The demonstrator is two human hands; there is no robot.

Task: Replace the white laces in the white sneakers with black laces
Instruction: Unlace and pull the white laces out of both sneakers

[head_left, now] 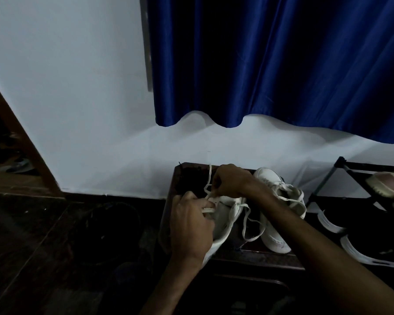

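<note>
Left hand and right hand on lace of white sneaker.

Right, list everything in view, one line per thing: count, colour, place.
near white low-top sneaker: one, white, left side of the table.
second white sneaker: one, white, on the table, right of the first.
flat white lace: one, white, partly threaded in the near sneaker.
small dark wooden table: one, dark brown, against the wall.
blue fabric curtain: one, blue, hanging above.
plain white wall: one, white, behind.
black metal shoe rack: one, black, right edge.
pale pink shoe: one, pinkish, on the rack.
brown wooden door frame: one, brown, left edge.
left hand: grips the near sneaker.
right hand: pinches the lace.
</note>
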